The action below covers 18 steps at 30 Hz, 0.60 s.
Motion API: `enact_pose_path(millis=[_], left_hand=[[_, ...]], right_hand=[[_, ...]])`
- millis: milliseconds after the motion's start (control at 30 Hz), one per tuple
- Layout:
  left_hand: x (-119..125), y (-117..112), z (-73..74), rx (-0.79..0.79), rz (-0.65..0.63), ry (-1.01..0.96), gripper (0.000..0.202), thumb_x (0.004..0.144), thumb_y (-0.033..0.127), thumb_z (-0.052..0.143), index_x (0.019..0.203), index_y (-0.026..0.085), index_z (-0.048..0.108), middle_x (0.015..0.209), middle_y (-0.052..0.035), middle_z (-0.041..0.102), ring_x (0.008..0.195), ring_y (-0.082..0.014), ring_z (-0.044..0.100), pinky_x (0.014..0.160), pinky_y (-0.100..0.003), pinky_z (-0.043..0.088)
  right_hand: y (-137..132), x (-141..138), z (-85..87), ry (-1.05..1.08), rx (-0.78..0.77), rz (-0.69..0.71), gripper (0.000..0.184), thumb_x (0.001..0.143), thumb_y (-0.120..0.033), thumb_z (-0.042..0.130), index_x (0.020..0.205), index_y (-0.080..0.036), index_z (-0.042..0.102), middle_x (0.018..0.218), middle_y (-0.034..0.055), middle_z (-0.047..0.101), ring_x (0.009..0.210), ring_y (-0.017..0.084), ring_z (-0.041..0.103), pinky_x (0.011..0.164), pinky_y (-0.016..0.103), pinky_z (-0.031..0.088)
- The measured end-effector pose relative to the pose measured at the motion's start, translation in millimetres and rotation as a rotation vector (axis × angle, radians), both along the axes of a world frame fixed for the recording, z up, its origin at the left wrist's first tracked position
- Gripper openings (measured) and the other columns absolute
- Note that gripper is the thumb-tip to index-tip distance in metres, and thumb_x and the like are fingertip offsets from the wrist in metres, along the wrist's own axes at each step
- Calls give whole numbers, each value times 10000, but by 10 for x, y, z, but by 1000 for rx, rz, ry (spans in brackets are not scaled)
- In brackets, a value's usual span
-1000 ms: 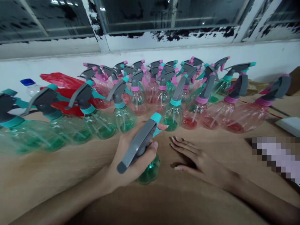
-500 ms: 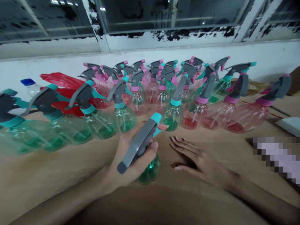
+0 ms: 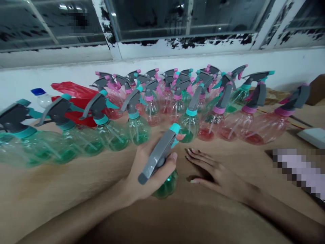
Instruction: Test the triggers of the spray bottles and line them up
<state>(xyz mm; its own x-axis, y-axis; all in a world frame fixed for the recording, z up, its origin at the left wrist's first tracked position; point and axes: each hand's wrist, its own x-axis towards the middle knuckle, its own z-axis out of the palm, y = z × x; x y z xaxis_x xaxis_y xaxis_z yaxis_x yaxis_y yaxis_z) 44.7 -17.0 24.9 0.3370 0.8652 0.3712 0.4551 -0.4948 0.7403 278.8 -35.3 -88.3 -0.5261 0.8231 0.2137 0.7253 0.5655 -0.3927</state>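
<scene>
My left hand (image 3: 149, 173) is wrapped round the neck of a green spray bottle (image 3: 166, 186) with a grey trigger head and a teal nozzle. The nozzle points away from me and slightly right, and the hand covers much of the bottle's collar. To the right, my right hand (image 3: 213, 169) lies on the wooden table (image 3: 203, 217), fingers stretched out, holding nothing. Just beyond both hands stands another green spray bottle (image 3: 188, 127) with a teal collar, and beside it a pink spray bottle (image 3: 210, 125).
Rows of green and pink spray bottles stand across the table's far half, including a green one (image 3: 138, 130) at left. Behind them lie a red plastic bag (image 3: 73, 91) and a blue-capped bottle (image 3: 42, 98). A white box (image 3: 313, 137) sits at right, below a brown carton (image 3: 317, 89).
My left hand and the spray bottle it holds appear slightly further right and higher. The view has shifted a little. My right hand stays flat in nearly the same place.
</scene>
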Motion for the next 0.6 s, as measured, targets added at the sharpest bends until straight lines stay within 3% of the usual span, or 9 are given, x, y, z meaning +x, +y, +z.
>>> enact_pose_path(millis=[200, 367, 467, 533, 600], left_hand=[[8, 8, -49, 39, -27, -22, 270, 792, 232, 531, 1056, 215, 583, 693, 18, 592, 585, -152, 567, 663, -302, 515], [13, 25, -105, 42, -62, -73, 237, 759, 202, 536, 986, 221, 601, 735, 11, 601, 643, -154, 580, 726, -317, 504], [5, 19, -115, 8, -41, -67, 232, 762, 193, 513, 977, 217, 596, 660, 32, 544, 582, -146, 523, 636, -307, 486], [-9, 14, -111, -7, -49, -57, 184, 758, 184, 506, 916, 214, 594, 619, 45, 514, 540, -137, 489, 553, -287, 455], [-24, 14, -98, -7, -76, -61, 128, 751, 168, 501, 835, 214, 586, 634, 43, 542, 539, -131, 501, 542, -278, 452]], right_hand=[[-33, -40, 69, 18, 15, -18, 715, 853, -498, 544, 1454, -241, 252, 1468, 71, 394, 1347, 227, 346, 1087, 459, 343], [-153, -289, 324, 69, 42, -36, 690, 820, -533, 569, 1400, -239, 339, 1392, 92, 495, 1252, 253, 478, 1014, 470, 424], [-235, -571, 475, 126, 58, -34, 780, 732, -615, 616, 1362, -222, 375, 1324, 121, 551, 1187, 293, 532, 952, 476, 464], [-272, -769, 531, 179, 67, -130, 852, 641, -685, 644, 1300, -189, 430, 1188, 149, 626, 1077, 331, 593, 867, 484, 499], [-287, -936, 558, 213, 45, -245, 789, 630, -680, 649, 1215, -176, 487, 1042, 145, 667, 939, 333, 643, 757, 462, 526]])
